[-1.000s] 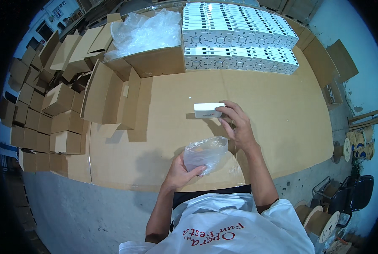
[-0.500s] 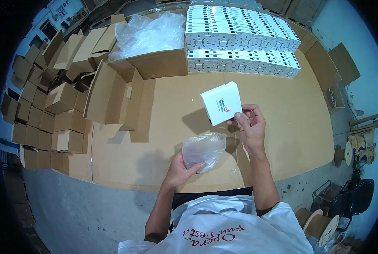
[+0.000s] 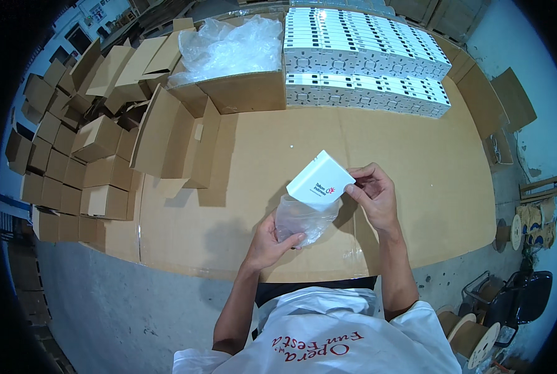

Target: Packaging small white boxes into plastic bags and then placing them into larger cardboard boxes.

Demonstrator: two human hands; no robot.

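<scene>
A small white box (image 3: 319, 181) with a red mark on it is held tilted above the cardboard-covered table (image 3: 416, 187); my right hand (image 3: 372, 194) grips its right corner. Its lower edge sits in the mouth of a clear plastic bag (image 3: 303, 218), which my left hand (image 3: 272, 240) holds from below on the left. Both hands are close to the table's near edge, in front of my white shirt.
Stacked rows of white boxes (image 3: 366, 59) fill the far right of the table. An open carton of clear plastic bags (image 3: 235, 56) stands at far centre. Open brown cartons (image 3: 172, 143) and many small folded ones (image 3: 72, 162) crowd the left. Cable spools (image 3: 472, 333) lie on the floor right.
My right hand lifted the white box off the table, turned it and brought it down to the bag's mouth. My left hand kept hold of the bag and shifted slightly.
</scene>
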